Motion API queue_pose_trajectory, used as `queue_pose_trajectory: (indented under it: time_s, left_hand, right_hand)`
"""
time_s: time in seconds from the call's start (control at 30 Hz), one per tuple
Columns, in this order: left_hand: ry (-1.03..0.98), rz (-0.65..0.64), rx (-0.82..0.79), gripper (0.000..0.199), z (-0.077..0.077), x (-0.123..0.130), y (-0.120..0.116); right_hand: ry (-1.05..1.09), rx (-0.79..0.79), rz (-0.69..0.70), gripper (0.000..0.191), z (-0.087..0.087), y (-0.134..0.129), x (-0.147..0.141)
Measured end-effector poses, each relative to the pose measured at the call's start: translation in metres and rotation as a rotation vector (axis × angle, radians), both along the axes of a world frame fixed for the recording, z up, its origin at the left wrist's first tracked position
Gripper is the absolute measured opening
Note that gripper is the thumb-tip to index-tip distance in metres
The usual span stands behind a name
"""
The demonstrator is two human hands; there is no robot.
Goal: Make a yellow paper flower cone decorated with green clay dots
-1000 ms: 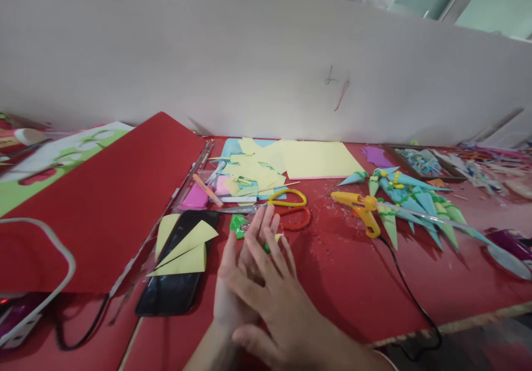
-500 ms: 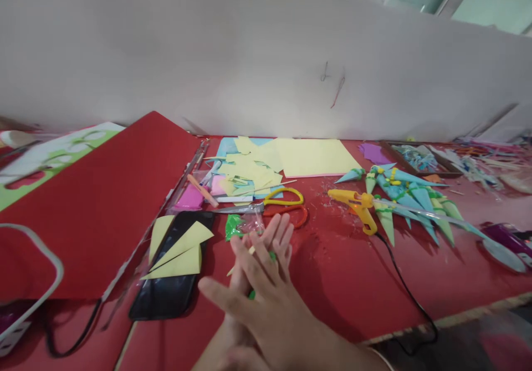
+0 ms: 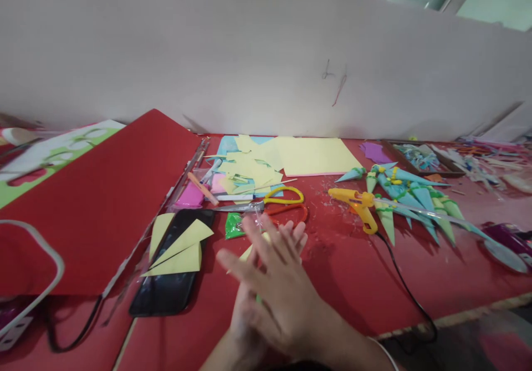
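My right hand [image 3: 282,288] lies across the top of my left hand [image 3: 245,310], palm against palm, over the red table. Its fingers are spread. A small bit of green material [image 3: 258,299] shows between the two palms; most of it is hidden. Beneath, my left hand is largely covered, with some fingertips showing past the right hand. Just beyond the hands are a green packet [image 3: 234,225] and scissors [image 3: 285,196] with yellow and red handles. A pale yellow paper piece [image 3: 246,253] shows beside the fingers.
A black phone [image 3: 166,299] with yellow paper cut-outs [image 3: 180,254] lies left. To the right are a yellow glue gun [image 3: 361,210] with a black cord and a pile of blue and green cones [image 3: 409,196]. Yellow sheets [image 3: 316,157] lie behind. A red board [image 3: 103,210] stands far left.
My right hand has shifted forward and slightly right over my left palm. Less of the green material shows between them.
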State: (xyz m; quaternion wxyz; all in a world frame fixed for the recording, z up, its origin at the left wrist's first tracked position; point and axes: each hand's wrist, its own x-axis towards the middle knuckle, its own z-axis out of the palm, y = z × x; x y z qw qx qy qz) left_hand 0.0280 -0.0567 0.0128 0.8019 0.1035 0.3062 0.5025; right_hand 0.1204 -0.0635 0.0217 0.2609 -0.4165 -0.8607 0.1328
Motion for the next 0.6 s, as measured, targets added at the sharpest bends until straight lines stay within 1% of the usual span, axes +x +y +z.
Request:
queue_pose_trajectory:
  time_s: [0.03, 0.1, 0.17, 0.2, 0.27, 0.3, 0.37, 0.47, 0.5, 0.53, 0.6]
  left_hand:
    - [-0.045, -0.051, -0.014, 0.035, 0.001, 0.000, -0.001]
    - [-0.092, -0.097, -0.014, 0.038, 0.002, -0.002, 0.004]
    - [-0.203, -0.078, 0.041, 0.045, 0.001, -0.003, 0.014]
    - [-0.236, -0.039, 0.094, 0.047, 0.000, -0.003, 0.020]
    - [-0.226, -0.071, 0.150, 0.048, -0.006, -0.001, 0.027]
    - [-0.193, -0.103, 0.147, 0.049, -0.009, 0.001, 0.028]
    - [-0.122, -0.133, 0.115, 0.050, -0.012, 0.003, 0.024]
    - [-0.089, -0.143, 0.069, 0.044, -0.009, 0.000, 0.016]
    - [-0.090, -0.135, 0.054, 0.044, -0.006, -0.003, 0.014]
    - [-0.100, -0.108, 0.038, 0.045, -0.003, -0.005, 0.013]
    - [-0.143, -0.033, 0.034, 0.048, 0.001, -0.008, 0.014]
  right_hand:
    - [-0.011, -0.012, -0.063, 0.052, 0.002, 0.003, 0.004]
    - [-0.033, -0.033, -0.102, 0.052, 0.001, 0.004, 0.008]
    - [-0.047, -0.046, -0.041, 0.054, -0.004, -0.002, 0.005]
    - [-0.047, -0.047, 0.004, 0.056, -0.007, -0.005, 0.002]
    - [-0.021, -0.019, 0.089, 0.058, -0.010, -0.011, -0.006]
    - [-0.009, -0.008, 0.113, 0.058, -0.010, -0.012, -0.009]
    - [-0.023, -0.034, 0.078, 0.054, -0.008, -0.008, -0.010]
    - [-0.046, -0.077, -0.111, 0.048, -0.003, 0.001, -0.004]
    - [-0.047, -0.084, -0.146, 0.047, -0.002, 0.002, -0.001]
    - [-0.050, -0.091, -0.147, 0.047, -0.003, 0.002, 0.001]
    - [-0.053, -0.104, -0.077, 0.052, -0.004, -0.003, 0.001]
